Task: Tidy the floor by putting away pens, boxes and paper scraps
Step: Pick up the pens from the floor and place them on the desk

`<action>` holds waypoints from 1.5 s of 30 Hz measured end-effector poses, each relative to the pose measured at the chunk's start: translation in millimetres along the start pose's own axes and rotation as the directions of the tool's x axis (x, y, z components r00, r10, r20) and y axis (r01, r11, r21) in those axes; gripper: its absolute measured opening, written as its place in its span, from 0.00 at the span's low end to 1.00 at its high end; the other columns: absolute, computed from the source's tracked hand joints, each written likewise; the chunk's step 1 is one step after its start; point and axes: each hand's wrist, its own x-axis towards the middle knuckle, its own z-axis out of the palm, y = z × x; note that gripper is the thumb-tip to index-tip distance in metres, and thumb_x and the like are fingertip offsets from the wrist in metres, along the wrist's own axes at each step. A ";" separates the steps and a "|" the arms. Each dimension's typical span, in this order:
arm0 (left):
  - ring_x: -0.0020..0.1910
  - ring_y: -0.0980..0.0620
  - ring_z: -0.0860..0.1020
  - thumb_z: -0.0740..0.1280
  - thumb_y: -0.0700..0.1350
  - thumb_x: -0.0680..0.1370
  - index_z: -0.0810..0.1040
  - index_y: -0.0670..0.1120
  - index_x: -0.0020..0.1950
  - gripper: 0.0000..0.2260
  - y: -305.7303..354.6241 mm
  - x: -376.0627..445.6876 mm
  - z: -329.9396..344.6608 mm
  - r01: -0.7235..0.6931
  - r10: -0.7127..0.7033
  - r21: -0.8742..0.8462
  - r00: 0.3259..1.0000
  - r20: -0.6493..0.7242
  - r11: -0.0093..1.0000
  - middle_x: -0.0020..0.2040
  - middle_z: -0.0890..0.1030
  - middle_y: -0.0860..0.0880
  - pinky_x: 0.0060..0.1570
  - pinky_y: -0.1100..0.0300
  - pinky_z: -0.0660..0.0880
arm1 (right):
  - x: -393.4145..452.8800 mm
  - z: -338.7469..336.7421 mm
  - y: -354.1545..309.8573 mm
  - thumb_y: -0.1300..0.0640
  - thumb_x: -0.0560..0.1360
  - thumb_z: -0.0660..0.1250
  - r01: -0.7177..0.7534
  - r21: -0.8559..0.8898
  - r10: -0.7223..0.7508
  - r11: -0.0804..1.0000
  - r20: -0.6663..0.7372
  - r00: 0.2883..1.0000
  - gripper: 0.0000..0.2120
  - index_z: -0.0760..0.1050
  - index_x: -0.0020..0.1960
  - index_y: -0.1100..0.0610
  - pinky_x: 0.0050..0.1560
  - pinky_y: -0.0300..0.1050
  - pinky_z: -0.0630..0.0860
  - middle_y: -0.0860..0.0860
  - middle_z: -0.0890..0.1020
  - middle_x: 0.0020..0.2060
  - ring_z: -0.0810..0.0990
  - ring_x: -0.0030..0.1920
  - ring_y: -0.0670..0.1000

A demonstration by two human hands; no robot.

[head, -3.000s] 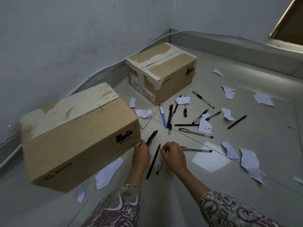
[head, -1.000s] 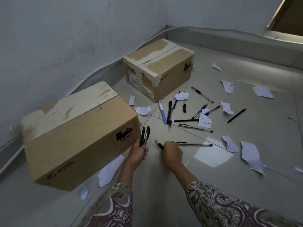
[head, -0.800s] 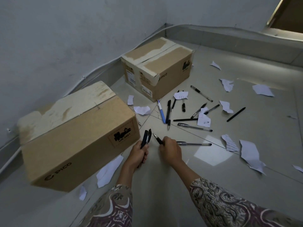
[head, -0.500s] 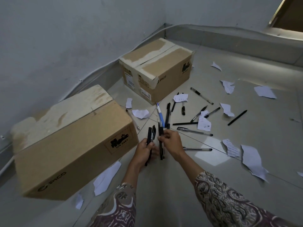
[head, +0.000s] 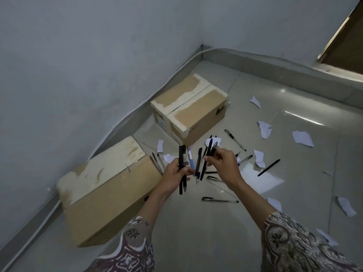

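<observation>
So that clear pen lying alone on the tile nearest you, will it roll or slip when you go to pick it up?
Likely yes. The clear pen has a slim round barrel on glossy floor tile, so a nudge could roll it. Its clip may stop it after a part turn. It looks stiff and light; a pinch from the right hand should lift it.

Glossy tiled floor [head: 216, 232] — matt cardboard boxes [head: 110, 193] — paper scraps [head: 302, 138].

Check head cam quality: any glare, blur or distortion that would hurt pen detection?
Head view: bright window reflection on the tiled floor beside the right hand, with thinner streaks farther back; wide-angle bend curves the skirting; overall soft, so the label on the black pens in the left hand is unreadable; the clear pen is low-contrast against the grey tile.
</observation>
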 end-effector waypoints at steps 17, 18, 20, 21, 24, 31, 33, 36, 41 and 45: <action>0.54 0.49 0.80 0.65 0.41 0.77 0.70 0.53 0.49 0.07 394.0 -139.2 96.1 -0.176 0.162 0.187 0.983 0.091 0.966 0.52 0.82 0.43 0.60 0.49 0.74 | -94.7 -251.4 -314.8 0.62 0.71 0.71 0.072 0.114 -0.053 0.991 -0.165 0.985 0.02 0.81 0.42 0.57 0.38 0.44 0.79 0.53 0.84 0.34 0.81 0.32 0.47; 0.54 0.48 0.80 0.66 0.42 0.77 0.71 0.54 0.49 0.07 417.9 -147.3 108.0 -0.197 0.178 0.200 0.978 0.107 0.960 0.52 0.82 0.42 0.61 0.47 0.74 | -102.6 -270.9 -328.1 0.62 0.71 0.71 0.072 0.117 -0.050 0.991 -0.188 0.981 0.00 0.81 0.41 0.59 0.38 0.46 0.80 0.55 0.84 0.34 0.82 0.33 0.50; 0.54 0.47 0.80 0.67 0.48 0.73 0.71 0.53 0.49 0.07 457.8 -161.0 131.4 -0.235 0.208 0.216 0.968 0.140 0.948 0.52 0.81 0.41 0.61 0.44 0.73 | -118.4 -306.6 -351.4 0.62 0.71 0.71 0.064 0.133 -0.030 0.989 -0.239 0.970 0.03 0.81 0.41 0.61 0.38 0.48 0.80 0.58 0.84 0.34 0.82 0.34 0.55; 0.55 0.47 0.80 0.67 0.49 0.72 0.72 0.53 0.49 0.08 474.7 -165.7 143.8 -0.254 0.221 0.218 0.961 0.164 0.942 0.53 0.81 0.41 0.61 0.43 0.73 | -126.5 -324.2 -362.6 0.61 0.71 0.71 0.079 0.143 -0.039 0.986 -0.261 0.964 0.03 0.81 0.41 0.61 0.38 0.47 0.80 0.58 0.83 0.33 0.82 0.34 0.56; 0.56 0.48 0.79 0.66 0.42 0.76 0.71 0.53 0.47 0.07 519.2 -180.1 181.1 -0.307 0.250 0.243 0.939 0.238 0.920 0.53 0.81 0.42 0.62 0.45 0.73 | -144.5 -375.4 -388.6 0.60 0.71 0.71 0.102 0.137 -0.052 0.985 -0.329 0.943 0.04 0.80 0.40 0.61 0.38 0.51 0.79 0.58 0.83 0.32 0.81 0.32 0.53; 0.53 0.47 0.81 0.68 0.35 0.74 0.73 0.53 0.45 0.12 591.2 -206.8 260.7 -0.449 0.319 0.232 0.839 0.440 0.863 0.47 0.81 0.44 0.57 0.49 0.77 | -171.7 -477.8 -422.7 0.63 0.72 0.69 0.141 0.172 -0.037 0.975 -0.502 0.864 0.05 0.77 0.39 0.65 0.35 0.50 0.81 0.58 0.81 0.30 0.80 0.30 0.52; 0.49 0.49 0.81 0.69 0.35 0.73 0.74 0.51 0.44 0.11 605.8 -205.9 278.6 -0.495 0.343 0.229 0.806 0.483 0.838 0.46 0.82 0.43 0.52 0.55 0.78 | -176.0 -498.3 -427.5 0.63 0.73 0.69 0.154 0.182 -0.033 0.971 -0.538 0.843 0.06 0.77 0.40 0.66 0.35 0.48 0.81 0.60 0.81 0.31 0.81 0.31 0.54; 0.45 0.47 0.81 0.71 0.35 0.71 0.77 0.46 0.43 0.07 624.7 -203.4 313.7 -0.533 0.366 0.192 0.759 0.538 0.824 0.45 0.81 0.40 0.44 0.59 0.78 | -184.9 -533.8 -429.6 0.64 0.72 0.69 0.162 0.169 -0.022 0.972 -0.624 0.781 0.05 0.77 0.40 0.66 0.34 0.48 0.82 0.61 0.82 0.31 0.82 0.32 0.57; 0.45 0.46 0.83 0.72 0.34 0.70 0.77 0.42 0.39 0.06 648.9 -197.5 367.7 -0.561 0.347 0.142 0.671 0.655 0.816 0.41 0.81 0.43 0.48 0.55 0.80 | -192.9 -583.8 -427.1 0.66 0.71 0.69 0.184 0.182 0.004 0.966 -0.721 0.693 0.05 0.77 0.42 0.69 0.34 0.47 0.82 0.64 0.81 0.34 0.81 0.33 0.57; 0.47 0.48 0.82 0.74 0.35 0.68 0.80 0.41 0.40 0.05 667.1 -189.1 411.6 -0.612 0.371 0.130 0.621 0.691 0.780 0.42 0.79 0.47 0.47 0.64 0.78 | -194.1 -621.0 -417.0 0.65 0.70 0.71 0.174 0.161 0.024 0.972 -0.796 0.605 0.05 0.79 0.41 0.68 0.38 0.49 0.82 0.63 0.83 0.35 0.82 0.34 0.55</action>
